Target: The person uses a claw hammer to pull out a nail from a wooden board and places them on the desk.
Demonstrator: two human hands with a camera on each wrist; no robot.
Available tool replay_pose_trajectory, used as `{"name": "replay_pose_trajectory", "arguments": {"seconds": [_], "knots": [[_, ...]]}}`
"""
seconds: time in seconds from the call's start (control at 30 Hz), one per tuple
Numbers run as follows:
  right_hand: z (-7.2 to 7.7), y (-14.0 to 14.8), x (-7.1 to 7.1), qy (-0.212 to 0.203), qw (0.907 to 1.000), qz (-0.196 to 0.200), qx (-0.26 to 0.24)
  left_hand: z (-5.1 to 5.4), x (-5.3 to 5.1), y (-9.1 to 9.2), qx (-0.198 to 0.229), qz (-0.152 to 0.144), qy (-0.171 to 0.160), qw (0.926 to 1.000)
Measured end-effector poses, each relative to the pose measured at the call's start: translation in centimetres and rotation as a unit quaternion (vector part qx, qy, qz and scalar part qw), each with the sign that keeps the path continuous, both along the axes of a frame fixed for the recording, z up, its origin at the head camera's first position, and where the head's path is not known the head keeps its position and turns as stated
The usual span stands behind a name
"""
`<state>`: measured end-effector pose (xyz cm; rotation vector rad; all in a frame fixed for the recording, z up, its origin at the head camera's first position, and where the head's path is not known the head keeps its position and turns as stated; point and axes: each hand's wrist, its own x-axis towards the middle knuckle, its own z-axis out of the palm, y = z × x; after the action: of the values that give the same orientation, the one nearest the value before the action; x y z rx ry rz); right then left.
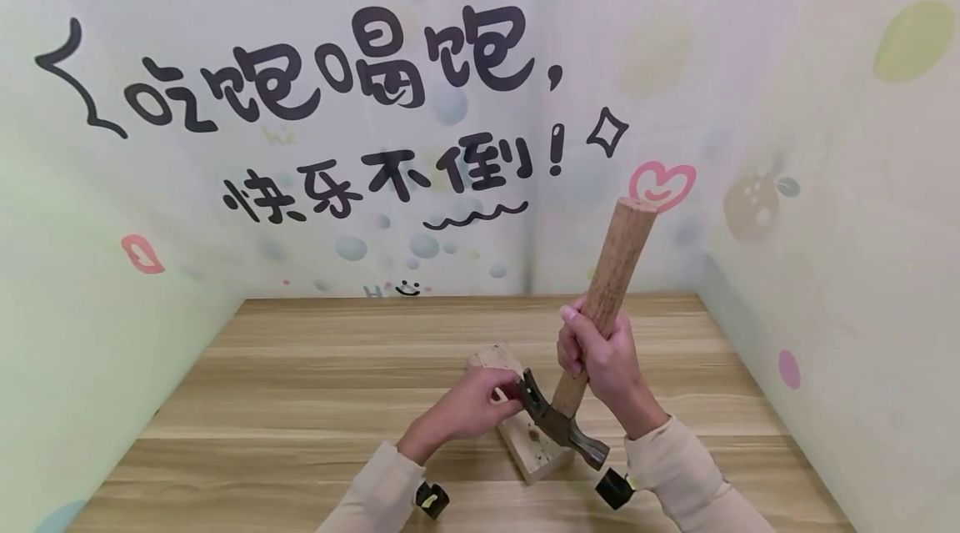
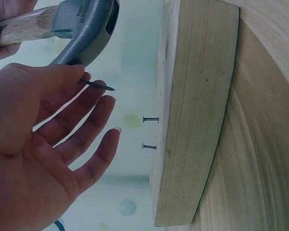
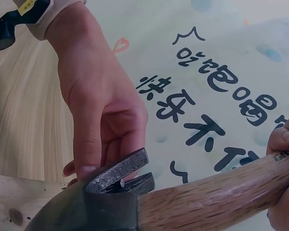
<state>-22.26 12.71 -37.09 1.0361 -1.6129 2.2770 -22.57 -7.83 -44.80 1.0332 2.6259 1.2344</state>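
The right hand (image 1: pixel 606 354) grips the wooden handle of a claw hammer (image 1: pixel 618 266), whose handle end points up and whose metal head (image 2: pixel 89 29) hangs over a wooden block (image 1: pixel 536 445). Between thumb and index finger, the left hand (image 2: pixel 53 125) pinches a nail (image 2: pixel 98 85), its point toward the block, apart from it; the other fingers are spread. Two nails, one upper (image 2: pixel 151 119) and one lower (image 2: pixel 149 146), stand in the block's face. In the right wrist view, the left hand (image 3: pixel 103 101) is beside the hammer's claw (image 3: pixel 123 173).
The block lies on a wood-grain table (image 1: pixel 300 383). Behind the table is a pale printed wall (image 1: pixel 375 258) with black lettering, and further walls stand at both sides. Black devices are strapped at both wrists.
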Motion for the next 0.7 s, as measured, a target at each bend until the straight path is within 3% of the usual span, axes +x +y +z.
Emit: {"name": "replay_pose_trajectory", "arguments": {"seconds": [0.53, 0.7], "knots": [[-0.31, -0.55, 0.25, -0.011, 0.9998, 0.013, -0.006, -0.42, 0.20, -0.20, -0.003, 0.002, 0.019, 0.9998], [-0.69, -0.55, 0.23, -0.018, 0.9998, 0.002, 0.008, -0.23, 0.00, -0.84, 0.054, 0.054, 0.012, 0.9970]]}}
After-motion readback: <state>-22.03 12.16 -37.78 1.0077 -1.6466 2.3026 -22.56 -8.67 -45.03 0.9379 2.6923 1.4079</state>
